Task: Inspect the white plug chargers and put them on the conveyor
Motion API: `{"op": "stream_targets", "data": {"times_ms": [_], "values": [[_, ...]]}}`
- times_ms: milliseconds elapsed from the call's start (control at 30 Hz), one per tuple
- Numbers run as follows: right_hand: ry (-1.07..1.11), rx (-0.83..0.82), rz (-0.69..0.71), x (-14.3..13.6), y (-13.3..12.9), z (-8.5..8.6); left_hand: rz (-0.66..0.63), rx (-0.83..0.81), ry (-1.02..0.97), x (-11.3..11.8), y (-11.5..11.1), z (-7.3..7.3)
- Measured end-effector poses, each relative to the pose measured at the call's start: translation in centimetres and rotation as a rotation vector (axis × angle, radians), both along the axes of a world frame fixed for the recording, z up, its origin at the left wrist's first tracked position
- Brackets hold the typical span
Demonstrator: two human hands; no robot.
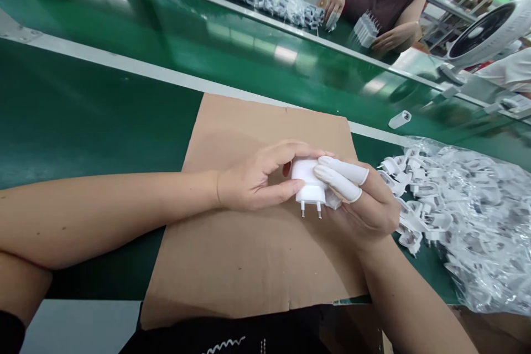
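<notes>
Both my hands hold a white two-pin plug charger (pixel 309 177) above a sheet of brown cardboard (pixel 240 265). Its two metal pins point down toward me. My left hand (pixel 265 174) grips it from the left, thumb on the front and fingers behind. From the right, my right hand (pixel 360 199) presses two fingers in white finger cots on its top right part. A small clear piece, perhaps plastic, shows under those fingers; I cannot make out what it is. The fingers hide the charger's right side.
At right lies a clear plastic bag (pixel 489 221) of white plug parts, some spilling out. A small white housing (pixel 400 119) rests on the green conveyor belt (pixel 182 38). Across it, a co-worker's hands (pixel 334 5) handle white parts beside a fan (pixel 481 33).
</notes>
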State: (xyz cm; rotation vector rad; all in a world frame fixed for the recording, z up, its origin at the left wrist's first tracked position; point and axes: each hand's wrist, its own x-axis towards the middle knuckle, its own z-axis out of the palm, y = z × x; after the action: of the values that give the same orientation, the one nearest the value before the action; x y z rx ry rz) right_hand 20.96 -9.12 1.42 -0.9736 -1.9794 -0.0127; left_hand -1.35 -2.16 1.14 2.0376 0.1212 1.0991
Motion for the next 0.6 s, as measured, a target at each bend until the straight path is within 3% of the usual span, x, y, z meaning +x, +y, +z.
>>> {"op": "stream_targets", "data": {"times_ms": [133, 233, 367, 467, 600], "values": [[-0.162, 0.309, -0.018, -0.5, 0.0, 1.1, -0.071, -0.252, 0.014, 0.2, -0.9, 0.2], [-0.256, 0.331, -0.035, -0.6, -0.1, 1.5, -0.162, -0.547, 0.081, 0.3, -1.2, 0.5], [-0.160, 0.237, -0.072, -0.8, -0.1, 1.2, -0.224, -0.774, 0.157, 0.6, -1.0, 1.0], [-0.057, 0.106, -0.061, -1.1, -0.5, 1.2, -0.280, -0.741, 0.175, 0.6, -0.8, 1.0], [0.112, -0.265, -0.022, -1.5, -0.9, 1.9, -0.337, -0.721, 0.202, 0.5, -0.5, 0.6]]}}
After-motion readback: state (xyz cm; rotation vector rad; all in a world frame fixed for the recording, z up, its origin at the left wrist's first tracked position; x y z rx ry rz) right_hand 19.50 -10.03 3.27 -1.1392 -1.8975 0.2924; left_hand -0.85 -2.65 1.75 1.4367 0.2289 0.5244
